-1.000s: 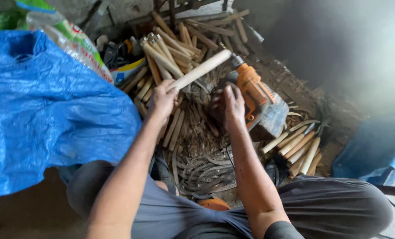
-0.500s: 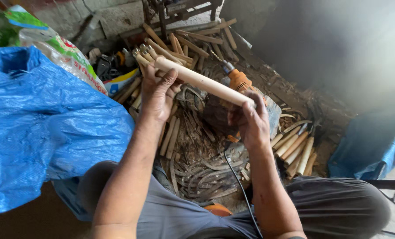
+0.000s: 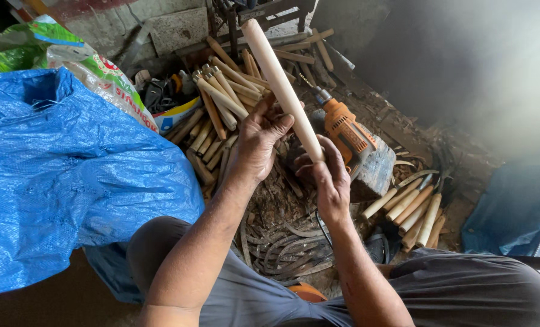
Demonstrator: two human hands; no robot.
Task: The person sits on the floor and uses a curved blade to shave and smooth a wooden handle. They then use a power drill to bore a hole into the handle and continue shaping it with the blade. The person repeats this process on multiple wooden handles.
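Observation:
I hold a pale round wooden handle (image 3: 276, 79) with both hands, its far end pointing up and away. My left hand (image 3: 259, 142) grips its middle from the left. My right hand (image 3: 325, 175) closes around its near end. Just right of the handle lies an orange electric drill (image 3: 347, 128) on a wooden block (image 3: 379, 169). Below my hands is a heap of curved metal sickle blades (image 3: 288, 248).
A pile of wooden handles (image 3: 218, 115) lies behind my left hand, and several more handles (image 3: 412, 209) lie at the right. A blue tarp (image 3: 58, 175) covers the left side, with a printed sack (image 3: 94, 75) above it. Blue cloth (image 3: 515, 212) sits at the far right.
The handle has swung from nearly level to steeply upright. My right hand moved from the drill area onto its near end, and my left hand shifted to its middle.

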